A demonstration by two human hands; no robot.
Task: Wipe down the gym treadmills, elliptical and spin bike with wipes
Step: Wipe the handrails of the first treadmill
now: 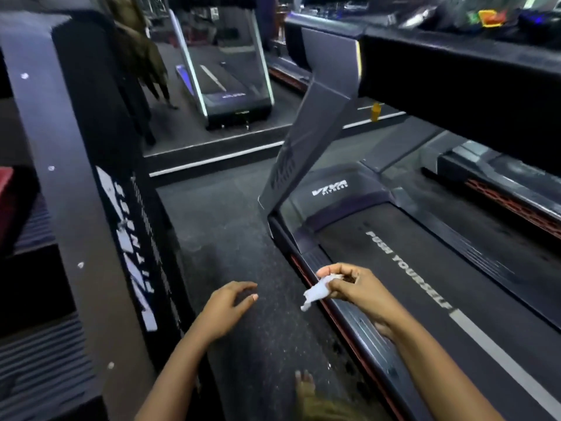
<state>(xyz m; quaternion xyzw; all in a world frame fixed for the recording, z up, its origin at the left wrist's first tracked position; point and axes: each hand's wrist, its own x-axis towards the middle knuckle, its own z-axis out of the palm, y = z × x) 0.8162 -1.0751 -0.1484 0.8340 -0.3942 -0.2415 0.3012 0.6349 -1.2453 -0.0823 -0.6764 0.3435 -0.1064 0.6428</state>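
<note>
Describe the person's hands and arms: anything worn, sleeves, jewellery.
The left hand and right hand are bare: no gloves, rings, watch or bracelet show. Both forearms are uncovered to the frame's bottom edge, with no sleeve in view. The fingernails look short and pale.

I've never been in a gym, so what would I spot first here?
Probably the crumpled white wipe pinched in the right hand, low in the middle, above the treadmill's side rail. Beside it, big white PUSH YOURSELF letters run along the dark treadmill belt on the right. The left hand hangs open over the speckled floor.
</note>
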